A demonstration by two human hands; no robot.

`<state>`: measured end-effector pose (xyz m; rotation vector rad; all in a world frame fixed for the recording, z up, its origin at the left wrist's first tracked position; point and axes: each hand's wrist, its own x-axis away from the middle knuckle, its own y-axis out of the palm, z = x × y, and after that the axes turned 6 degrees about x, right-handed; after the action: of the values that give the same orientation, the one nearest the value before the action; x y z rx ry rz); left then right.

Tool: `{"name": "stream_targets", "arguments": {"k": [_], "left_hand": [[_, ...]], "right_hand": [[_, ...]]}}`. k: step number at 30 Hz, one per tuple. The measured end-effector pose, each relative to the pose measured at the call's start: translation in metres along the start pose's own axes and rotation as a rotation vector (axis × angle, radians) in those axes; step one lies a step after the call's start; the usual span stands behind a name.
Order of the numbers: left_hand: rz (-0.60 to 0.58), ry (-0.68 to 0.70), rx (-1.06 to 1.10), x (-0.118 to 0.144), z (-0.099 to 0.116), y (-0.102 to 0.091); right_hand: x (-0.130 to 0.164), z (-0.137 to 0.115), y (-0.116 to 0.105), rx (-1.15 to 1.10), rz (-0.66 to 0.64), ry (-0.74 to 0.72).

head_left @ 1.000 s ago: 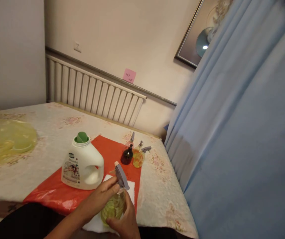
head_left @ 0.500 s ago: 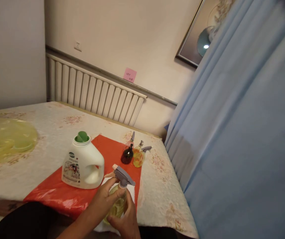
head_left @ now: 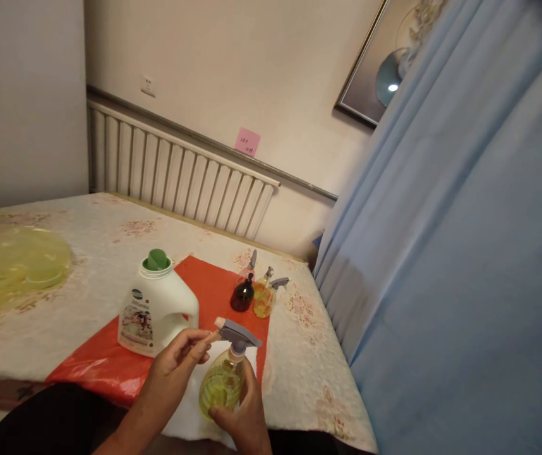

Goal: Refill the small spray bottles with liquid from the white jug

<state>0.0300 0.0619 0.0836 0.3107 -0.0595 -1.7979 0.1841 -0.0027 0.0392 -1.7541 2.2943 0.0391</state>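
My right hand (head_left: 245,418) grips the round body of a small spray bottle (head_left: 223,379) filled with yellow-green liquid, held upright above a white cloth (head_left: 190,417). Its grey trigger head (head_left: 237,333) points left. My left hand (head_left: 176,365) sits just left of the head, fingers half curled, fingertips at the nozzle tip. A white detergent jug (head_left: 156,308) with a green cap stands behind my left hand on a red plastic sheet (head_left: 110,366).
Three small spray bottles, one dark (head_left: 242,294) and one yellow (head_left: 264,301), stand at the sheet's far edge. A flowered cover lies over the table (head_left: 86,253). Yellow plastic (head_left: 10,265) lies far left. A blue curtain (head_left: 441,253) hangs close on the right; a radiator (head_left: 176,183) lines the wall.
The trigger head has turned from upright to pointing left. My left hand has come off the bottle's neck and now rests at the nozzle. The bottle stands straighter.
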Motion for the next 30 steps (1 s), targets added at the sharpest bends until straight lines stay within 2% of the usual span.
{"name": "stream_targets", "arguments": {"k": [4,10,15,16,19,21,26,28,30], "left_hand": [[-0.057,0.058,-0.033,0.009,0.003,0.002],[-0.213,0.009,-0.040,0.029,0.017,0.014],[-0.384,0.057,-0.127,0.026,0.025,0.007],[-0.398,0.055,-0.121,0.021,0.024,0.004],[-0.304,0.051,-0.104,0.004,0.023,-0.004],[-0.316,-0.001,-0.066,-0.004,0.024,-0.005],[-0.620,-0.243,0.103,-0.007,0.037,-0.001],[-0.668,-0.303,0.167,-0.005,0.039,0.001],[-0.663,-0.335,0.202,-0.004,0.037,0.002]], "right_hand": [[0.001,-0.002,-0.001,0.007,-0.017,-0.003],[0.002,-0.008,0.001,-0.053,-0.062,-0.016],[0.002,-0.014,0.001,-0.127,-0.090,-0.025],[0.003,-0.014,0.001,-0.153,-0.104,-0.029],[0.005,-0.015,-0.001,-0.156,-0.130,-0.035],[0.008,-0.014,-0.001,-0.129,-0.143,-0.026],[0.014,-0.011,0.002,-0.107,-0.224,0.016],[0.016,-0.009,0.003,-0.099,-0.229,0.049],[0.017,-0.008,0.003,-0.099,-0.225,0.057]]}}
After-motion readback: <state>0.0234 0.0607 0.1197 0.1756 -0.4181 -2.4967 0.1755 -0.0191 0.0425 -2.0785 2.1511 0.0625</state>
